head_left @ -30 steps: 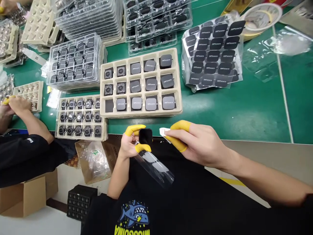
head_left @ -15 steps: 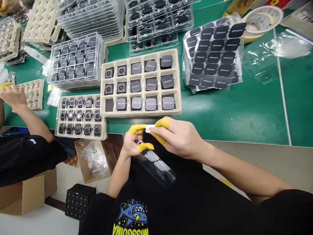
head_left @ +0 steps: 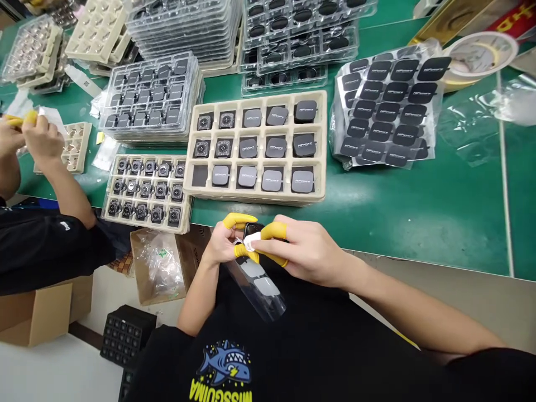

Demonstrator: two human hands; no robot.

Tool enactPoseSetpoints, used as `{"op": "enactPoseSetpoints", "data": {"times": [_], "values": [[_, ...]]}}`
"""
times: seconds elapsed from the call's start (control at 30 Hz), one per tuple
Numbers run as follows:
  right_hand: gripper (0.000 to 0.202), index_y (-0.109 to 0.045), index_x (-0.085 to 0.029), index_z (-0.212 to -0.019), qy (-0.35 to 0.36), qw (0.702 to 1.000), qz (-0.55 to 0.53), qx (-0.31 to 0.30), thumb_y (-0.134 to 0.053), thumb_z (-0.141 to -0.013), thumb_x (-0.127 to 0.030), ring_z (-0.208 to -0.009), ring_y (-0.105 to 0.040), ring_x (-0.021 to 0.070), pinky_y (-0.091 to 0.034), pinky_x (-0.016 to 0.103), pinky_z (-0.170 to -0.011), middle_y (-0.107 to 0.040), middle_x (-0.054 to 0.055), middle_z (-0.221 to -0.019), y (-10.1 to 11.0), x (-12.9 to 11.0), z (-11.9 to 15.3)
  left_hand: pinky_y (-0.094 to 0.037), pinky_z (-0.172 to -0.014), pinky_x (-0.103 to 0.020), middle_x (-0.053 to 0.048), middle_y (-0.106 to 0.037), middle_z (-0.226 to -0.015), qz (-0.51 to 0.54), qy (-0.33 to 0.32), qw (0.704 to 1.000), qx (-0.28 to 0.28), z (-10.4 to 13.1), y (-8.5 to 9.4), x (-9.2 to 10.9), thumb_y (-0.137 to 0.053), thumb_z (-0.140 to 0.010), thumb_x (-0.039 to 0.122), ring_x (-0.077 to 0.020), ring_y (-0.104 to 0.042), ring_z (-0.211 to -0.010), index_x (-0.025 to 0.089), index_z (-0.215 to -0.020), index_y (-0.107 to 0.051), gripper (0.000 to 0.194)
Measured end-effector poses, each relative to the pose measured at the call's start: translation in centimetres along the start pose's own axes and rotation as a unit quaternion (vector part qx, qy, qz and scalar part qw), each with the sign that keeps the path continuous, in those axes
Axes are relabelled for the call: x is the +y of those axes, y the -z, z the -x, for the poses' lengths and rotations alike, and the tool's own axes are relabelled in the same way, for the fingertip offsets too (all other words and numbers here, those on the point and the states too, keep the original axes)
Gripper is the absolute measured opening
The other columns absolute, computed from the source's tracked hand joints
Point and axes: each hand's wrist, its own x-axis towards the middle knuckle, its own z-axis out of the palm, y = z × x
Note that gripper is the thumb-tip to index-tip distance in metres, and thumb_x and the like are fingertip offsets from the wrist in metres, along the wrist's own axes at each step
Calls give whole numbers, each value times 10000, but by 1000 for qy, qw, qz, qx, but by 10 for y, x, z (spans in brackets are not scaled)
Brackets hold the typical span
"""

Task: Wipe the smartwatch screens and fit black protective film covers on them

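Note:
My left hand [head_left: 220, 243] grips a black smartwatch body [head_left: 253, 228] by its edges, with yellow finger cots on thumb and finger. A strip of clear film [head_left: 260, 297] with pale rounded-square pieces hangs below that hand; how it is held is hidden. In my right hand [head_left: 313, 251], also in yellow finger cots, a small white cloth [head_left: 252, 241] is pinched and lies against the watch face. Just beyond both hands, a beige tray [head_left: 255, 196] carries dark squares marked HiFuture and several watch bodies; its near-left compartment has only a dark lining.
Left of the tray is a smaller tray of watches [head_left: 146, 191]. Behind stand stacked clear trays [head_left: 184, 33]. Label sheets [head_left: 383, 111] and a tape roll [head_left: 481, 56] lie right. A co-worker's hands [head_left: 39, 137] are at far left; an open carton [head_left: 161, 268] stands below.
My right hand has moved the white cloth down from the watch's upper edge onto its face. My left thumb has closed in. The view has shifted; the co-worker's hands have moved.

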Motion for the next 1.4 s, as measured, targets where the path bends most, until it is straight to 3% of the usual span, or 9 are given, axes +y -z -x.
{"op": "enactPoseSetpoints", "data": {"times": [0.2, 0.33, 0.47, 0.63, 0.73, 0.83, 1.03, 1.23, 1.4], "values": [[239, -794, -187, -1139, 23, 995, 86, 39, -586, -1078, -86, -769, -545, 201, -428, 308, -609, -723, 52, -846, -9, 8, -13, -691, -741, -279, -63, -872, -1008, -13, -29, 999, 17, 3, -1, -1, -1060, -590, 682, -230, -864, -834, 198, -1285, -761, 898], [249, -766, -158, -1011, -23, 988, 149, 14, -545, -1070, -59, -783, -598, 218, -431, 329, -594, -703, 80, -842, 2, 15, -7, -704, -740, -291, -84, -886, -1062, 44, -26, 997, 51, 7, 0, 0, -1072, -665, 588, -243, -889, -821, 211, -1353, -723, 859], [121, -743, -165, -1164, -56, 996, 45, 48, -673, -1078, -116, -814, -642, 184, -503, 282, -661, -718, 70, -945, 13, 8, 3, -719, -775, -306, -96, -889, -1085, 22, -23, 998, 58, 9, 3, 1, -1092, -609, 600, -263, -900, -875, 203, -1331, -746, 893], [171, -754, -175, -1194, 9, 1000, -8, 16, -634, -1092, -107, -794, -596, 189, -468, 297, -643, -732, 63, -929, 14, -6, -3, -707, -764, -265, -98, -890, -1108, -20, -56, 998, 36, 4, 2, 7, -1111, -595, 559, -248, -895, -909, 205, -1326, -768, 882], [215, -786, -186, -1171, 36, 999, 16, -2, -605, -1097, -98, -758, -556, 185, -412, 298, -609, -706, 39, -846, 8, -7, -10, -672, -714, -217, -55, -887, -1021, -50, -73, 996, 2, 2, 1, 12, -1061, -701, 571, -199, -875, -825, 224, -1369, -773, 807], [224, -798, -203, -1169, 53, 997, 53, 10, -601, -1106, -118, -747, -528, 182, -388, 296, -598, -701, 28, -825, 3, -6, -17, -689, -785, -240, -51, -888, -1000, -81, -92, 992, -13, 1, 0, 15, -1043, -712, 603, -207, -874, -853, 219, -1360, -789, 795], [259, -763, -184, -983, -1, 983, 181, 7, -550, -1088, -81, -734, -576, 184, -380, 328, -589, -689, 49, -811, 14, 6, -15, -718, -752, -293, -96, -889, -1042, 6, -26, 999, 41, 3, -3, 15, -1053, -633, 672, -265, -896, -873, 188, -1313, -765, 883], [169, -719, -218, -1224, -30, 998, 48, 32, -682, -1081, -137, -765, -645, 148, -473, 269, -640, -747, 45, -964, 27, 1, 0, -689, -718, -254, -50, -874, -987, 42, -33, 995, 87, 3, -2, 20, -1110, -576, 588, -213, -868, -803, 218, -1282, -780, 863], [263, -735, -208, -1248, 30, 999, 44, 6, -615, -1063, -65, -752, -593, 169, -425, 293, -615, -728, 33, -882, 20, -6, -5, -690, -776, -277, -93, -879, -1081, 20, -9, 999, 49, -1, -1, 18, -1071, -561, 693, -216, -861, -854, 201, -1312, -779, 944]]}}
